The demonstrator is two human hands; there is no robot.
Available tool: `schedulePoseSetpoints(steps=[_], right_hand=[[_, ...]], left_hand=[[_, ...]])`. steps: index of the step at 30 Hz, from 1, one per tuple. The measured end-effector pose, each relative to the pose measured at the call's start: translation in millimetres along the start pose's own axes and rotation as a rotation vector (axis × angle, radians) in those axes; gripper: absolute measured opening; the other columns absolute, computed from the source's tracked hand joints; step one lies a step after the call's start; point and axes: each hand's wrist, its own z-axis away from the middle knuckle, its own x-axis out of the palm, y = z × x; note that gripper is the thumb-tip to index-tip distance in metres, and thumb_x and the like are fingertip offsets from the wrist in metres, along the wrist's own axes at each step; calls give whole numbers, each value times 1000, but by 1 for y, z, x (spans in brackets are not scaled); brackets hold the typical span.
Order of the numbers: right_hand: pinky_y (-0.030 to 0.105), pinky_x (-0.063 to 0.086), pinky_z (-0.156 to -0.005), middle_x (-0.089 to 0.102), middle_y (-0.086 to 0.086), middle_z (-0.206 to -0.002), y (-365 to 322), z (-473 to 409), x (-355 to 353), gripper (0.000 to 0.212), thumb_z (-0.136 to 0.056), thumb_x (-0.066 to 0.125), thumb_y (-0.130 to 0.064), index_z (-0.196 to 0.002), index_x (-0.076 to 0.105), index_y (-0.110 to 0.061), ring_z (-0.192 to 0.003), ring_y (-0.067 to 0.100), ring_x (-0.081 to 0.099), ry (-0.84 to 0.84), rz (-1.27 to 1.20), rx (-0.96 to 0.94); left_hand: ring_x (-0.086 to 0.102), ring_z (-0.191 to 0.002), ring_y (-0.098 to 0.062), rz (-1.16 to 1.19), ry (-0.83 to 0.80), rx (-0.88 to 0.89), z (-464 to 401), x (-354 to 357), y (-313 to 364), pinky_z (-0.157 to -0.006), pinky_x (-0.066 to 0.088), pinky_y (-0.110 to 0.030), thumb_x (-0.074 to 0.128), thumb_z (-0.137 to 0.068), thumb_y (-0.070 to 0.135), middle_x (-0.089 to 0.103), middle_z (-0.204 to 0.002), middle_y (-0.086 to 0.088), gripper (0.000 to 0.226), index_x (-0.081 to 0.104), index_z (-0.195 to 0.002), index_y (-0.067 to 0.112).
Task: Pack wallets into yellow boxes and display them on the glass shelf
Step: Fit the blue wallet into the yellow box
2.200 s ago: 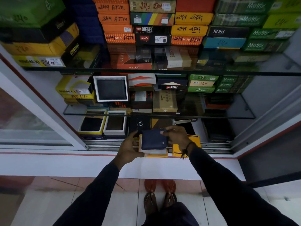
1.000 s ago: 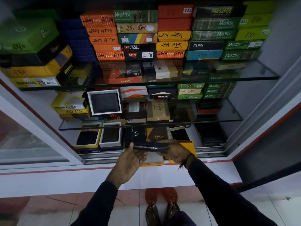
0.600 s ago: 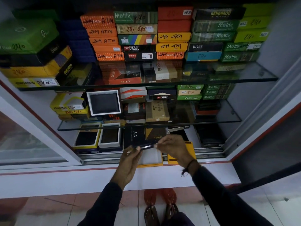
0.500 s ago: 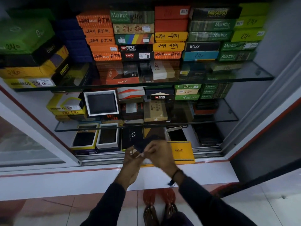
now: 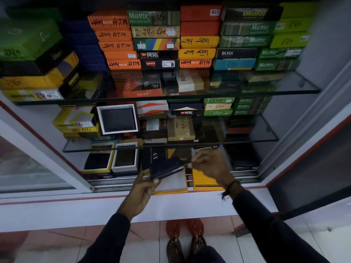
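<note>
Zipping a wallet above its open yellow box at the cabinet's front edge.

The left hand [image 5: 141, 190] grips the dark wallet [image 5: 165, 168] by its lower corner; the right hand [image 5: 210, 164] pinches the zip pull. The wallet hangs over the yellow box [image 5: 171, 184]. Probably light, pliant, slightly slick: best held by its edges.

I see 2 dark-sleeved arms reaching forward. My left hand [image 5: 141, 188] grips a wallet [image 5: 164, 168] from below; my right hand [image 5: 210, 165], a cord at its wrist, pinches the zipper end.
</note>
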Motion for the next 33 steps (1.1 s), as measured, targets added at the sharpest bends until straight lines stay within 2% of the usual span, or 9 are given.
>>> schedulePoseSetpoints(steps=[3, 9, 14, 17, 22, 25, 29, 31, 33], right_hand=[[38, 62, -73, 78, 10, -79, 7, -7, -18, 16, -65, 89, -11, -71, 75, -17, -72, 18, 74, -51, -244, 154], [29, 58, -75, 73, 6, -89, 21, -14, -4, 16, -79, 76, -5, -93, 70, -4, -87, 20, 71, -231, -522, 196], [37, 54, -87, 68, 17, -103, 29, -22, 5, 14, -84, 68, 3, -96, 66, -4, -102, 33, 66, -278, -566, 306], [36, 52, -84, 63, 20, -104, 25, -17, 27, 17, -94, 51, 6, -105, 62, 8, -97, 32, 61, -411, -604, 290], [34, 51, -81, 59, 18, -105, 19, -5, 50, 35, -91, 48, -2, -119, 53, 16, -94, 32, 59, -435, -721, 298], [37, 51, -85, 61, 17, -110, 28, -3, 54, 32, -96, 48, -14, -117, 60, 7, -101, 32, 61, -352, -892, 442], [49, 41, -109, 65, 12, -119, 42, -3, 44, 48, -96, 53, -43, -131, 59, -10, -112, 30, 58, -371, -920, 623], [50, 44, -105, 68, 16, -123, 44, 0, 38, 44, -92, 63, -35, -128, 61, -9, -109, 30, 61, -414, -718, 551], [52, 51, -99, 67, 25, -125, 41, 3, 36, 35, -88, 69, -12, -122, 64, -2, -104, 32, 66, -323, -610, 463]], left_hand=[[68, -120, -33, -1, -113, -43, 2, 5, 1, -91, 60, -30, 91, -58, -8, 70, -128, -22, 55, 73, -106, 11], [75, -101, -29, 79, -165, -125, 10, 15, 0, -78, 63, -27, 85, -68, -8, 74, -112, -22, 51, 71, -114, 7], [76, -76, -27, 97, -187, -255, 25, 5, 11, -67, 64, -27, 47, -84, -17, 75, -98, -27, 51, 77, -116, 11], [74, -78, -28, 11, -253, -312, 28, 16, 12, -71, 65, -29, 48, -87, -24, 74, -104, -25, 57, 74, -122, 13], [73, -80, -26, -105, -295, -304, 26, 30, 16, -76, 63, -29, 52, -87, -17, 74, -109, -19, 56, 51, -137, 8], [75, -86, -27, -206, -222, -240, 25, 27, 22, -79, 63, -30, 61, -85, -17, 75, -111, -17, 62, 52, -138, 14], [73, -87, -28, -374, -78, -143, 19, 26, 29, -70, 62, -32, 65, -86, -15, 74, -112, -16, 74, 48, -140, 33], [70, -87, -26, -454, -33, -118, 17, 30, 32, -67, 58, -33, 63, -91, -10, 73, -117, -13, 67, 47, -139, 33], [68, -85, -25, -590, 38, -23, 15, 36, 28, -65, 52, -34, 59, -97, -1, 76, -116, -8, 44, 53, -133, 23]])
